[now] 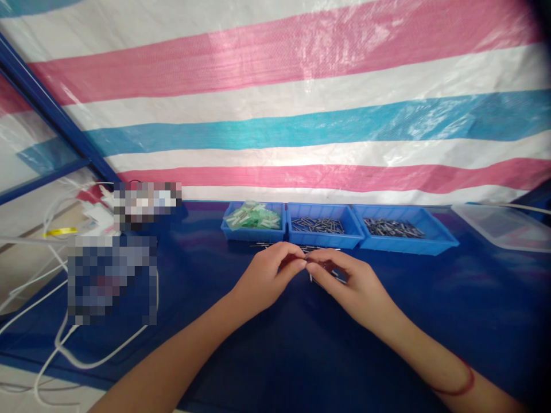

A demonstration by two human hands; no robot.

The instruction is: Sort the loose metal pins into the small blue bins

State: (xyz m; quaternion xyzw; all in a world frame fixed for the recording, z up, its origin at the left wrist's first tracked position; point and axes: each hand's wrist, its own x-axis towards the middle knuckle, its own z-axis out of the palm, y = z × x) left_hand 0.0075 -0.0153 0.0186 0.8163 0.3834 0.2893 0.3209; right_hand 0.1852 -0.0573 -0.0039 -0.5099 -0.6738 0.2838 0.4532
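Note:
Over the dark blue table, my left hand (275, 267) and my right hand (350, 278) meet fingertip to fingertip, each closed in a pinch. Whatever sits between the fingertips is small, dark and mostly hidden, so I cannot make out its kind. Just behind the hands lie several thin metal rods (260, 245), partly covered by my fingers. More short metal pieces show beneath the right hand's fingers. Beyond stand the middle blue bin (321, 237) and the right blue bin (408, 245), both with many loose metal pins (318, 224). The left blue bin (253, 234) holds green-tinted plastic bags (256, 217).
A translucent plastic lid or tray (503, 229) lies at the back right. White cables (99, 362) loop over the table's left side beside blurred-out items (112, 281). A striped plastic sheet (275, 132) hangs behind the table, with a blue metal frame (47, 106) at left.

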